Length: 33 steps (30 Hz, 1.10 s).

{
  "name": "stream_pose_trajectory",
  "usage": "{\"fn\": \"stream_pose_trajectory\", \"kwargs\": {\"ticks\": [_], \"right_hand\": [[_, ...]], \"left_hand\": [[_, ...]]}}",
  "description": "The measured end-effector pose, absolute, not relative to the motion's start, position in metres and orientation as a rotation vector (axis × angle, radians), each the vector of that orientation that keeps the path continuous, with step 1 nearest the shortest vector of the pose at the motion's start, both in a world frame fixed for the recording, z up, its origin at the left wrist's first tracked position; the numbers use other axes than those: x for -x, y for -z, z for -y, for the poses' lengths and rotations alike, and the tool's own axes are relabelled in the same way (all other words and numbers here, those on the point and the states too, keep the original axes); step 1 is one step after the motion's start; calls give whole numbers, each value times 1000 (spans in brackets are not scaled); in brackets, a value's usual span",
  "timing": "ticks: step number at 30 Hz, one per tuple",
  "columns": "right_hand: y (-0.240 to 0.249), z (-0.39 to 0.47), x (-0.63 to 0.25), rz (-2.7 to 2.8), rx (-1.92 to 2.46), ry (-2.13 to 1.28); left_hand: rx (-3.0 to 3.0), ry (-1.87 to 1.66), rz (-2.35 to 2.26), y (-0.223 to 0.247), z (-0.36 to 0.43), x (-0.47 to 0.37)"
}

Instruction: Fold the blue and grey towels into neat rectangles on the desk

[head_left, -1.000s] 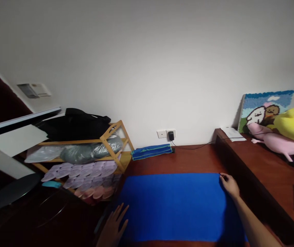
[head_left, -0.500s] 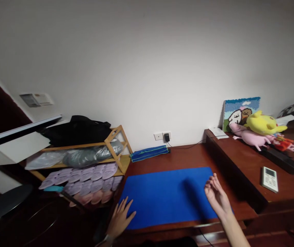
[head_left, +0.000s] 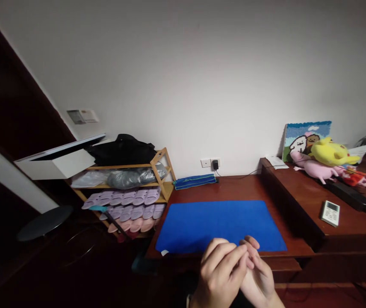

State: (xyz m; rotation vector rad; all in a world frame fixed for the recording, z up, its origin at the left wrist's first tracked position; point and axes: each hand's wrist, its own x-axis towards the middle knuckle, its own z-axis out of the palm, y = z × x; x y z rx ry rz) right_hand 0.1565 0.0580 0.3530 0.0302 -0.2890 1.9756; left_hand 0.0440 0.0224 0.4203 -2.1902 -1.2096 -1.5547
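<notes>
My left hand (head_left: 220, 269) and my right hand (head_left: 258, 273) are together near the desk's front edge, their fingertips touching. The left one's fingers are bent and pressed toward the thumb, against the curled fingers of the right. Whatever lies between them, if anything, is too small or hidden to make out. Behind and below them a blue cloth (head_left: 221, 220) is spread flat on the brown desk (head_left: 234, 188), with a small white tag (head_left: 164, 253) at its near left corner.
A folded blue cloth (head_left: 196, 182) lies by the wall. To the right, a raised wooden top holds plush toys (head_left: 329, 152), a remote control (head_left: 331, 213) and a black power adapter (head_left: 349, 196). A wooden rack (head_left: 160, 171) with purple slippers (head_left: 128, 196) stands left; a round stool (head_left: 45, 222) is further left.
Both hands have come together: the left one left the cloth's near left corner and moved right, while the right one moved lower. The view has turned slightly to the left.
</notes>
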Motion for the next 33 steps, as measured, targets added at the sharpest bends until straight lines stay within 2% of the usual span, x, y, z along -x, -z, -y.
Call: {"fn": "stream_pose_trajectory", "kwargs": {"ticks": [4,16,33], "right_hand": [[-350,-55,-159,262,-4,-2009],[-333,-63,-160,262,307,-1937],[-354,-62,-154,478,195,-1876]], "left_hand": [[2145,1678,1095,-443,-21,-52],[2162,1512,1205,-439,-25,-54],[2090,1500,1197,-431,-27,-48]]}}
